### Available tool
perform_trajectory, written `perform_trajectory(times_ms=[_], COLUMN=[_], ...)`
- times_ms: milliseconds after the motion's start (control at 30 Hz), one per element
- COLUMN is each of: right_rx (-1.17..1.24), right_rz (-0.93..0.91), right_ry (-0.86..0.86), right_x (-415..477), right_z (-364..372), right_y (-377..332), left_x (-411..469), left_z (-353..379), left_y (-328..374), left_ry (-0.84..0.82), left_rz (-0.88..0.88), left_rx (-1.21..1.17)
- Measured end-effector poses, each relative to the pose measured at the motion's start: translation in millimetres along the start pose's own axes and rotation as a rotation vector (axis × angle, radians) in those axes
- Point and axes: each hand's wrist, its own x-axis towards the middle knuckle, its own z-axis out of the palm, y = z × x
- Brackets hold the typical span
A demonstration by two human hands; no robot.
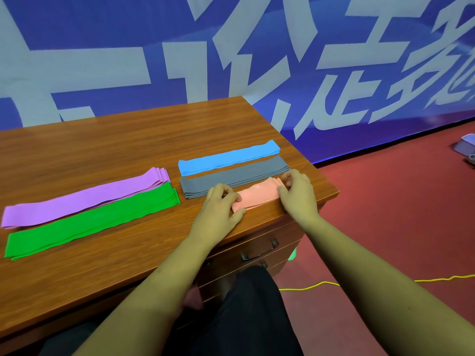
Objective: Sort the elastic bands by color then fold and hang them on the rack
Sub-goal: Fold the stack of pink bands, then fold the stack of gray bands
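Nearest the camera, dark trousers (246, 317) fill the bottom centre, with both bare forearms reaching forward over them. A yellow cord (321, 285) lies on the red floor (398, 201) to the right. Below the desk (102, 150) edge, a drawer front carries 1 dark handle (259, 250).

Hand state:
- The left hand (218, 211) rests on the desktop at the near right corner. Its thumb and fingers are curled and pinch the left end of the pink bands (259, 197).
- The right hand (299, 195) has its fingers curled over the right end of the same stack and grips it.

The pink bands lie as a short folded stack along the desk's near right edge, between the 2 hands.

Other stacks, all flat on the desktop:
- The green bands (90, 222) lie at the left, long and unfolded.
- The purple bands (84, 199) lie just behind the green, touching along their length.
- The grey bands (231, 182) lie just behind the pink stack.
- The blue bands (226, 158) lie just behind the grey.

Behind the desk hangs a blue banner (334, 73) with large white characters. A pale container (466, 145) sits on the floor at the far right.
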Motion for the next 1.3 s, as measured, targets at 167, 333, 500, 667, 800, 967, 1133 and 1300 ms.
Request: perform_trajectory(times_ms=[167,333,500,667,800,967,1133,1300], right_rx=[-0.138,-0.157,-0.120,-0.230,-0.257,-0.226,-0.180,0.085], right_rz=[-0.075,-0.308,-0.501,-0.600,-0.616,-0.604,-0.563,-0.346], right_ry=[0.043,-0.020,-0.309,-0.408,-0.391,-0.378,-0.365,-0.423], right_x=[-2,0,0,1,2,1,4,13], right_z=[-4,-1,27,51,53,54,56,48], right_y=[-10,-50,-84,-89,-90,-89,-91,-102], left_x=[-6,-3,9,23,36,50,52,54], left_z=[-11,-44,-77,-76,-67,-68,-74,-81], left_y=[-1,-33,-71,-73,-68,-64,-57,-45], left_ry=[0.040,0.216,0.290,0.120,0.067,-0.017,0.013,0.102], left_rz=[0.021,-0.016,-0.298,-0.489,-0.510,-0.590,-0.503,-0.429], left_rx=[-0.035,0.061,0.241,0.444,0.467,0.401,0.182,-0.225])
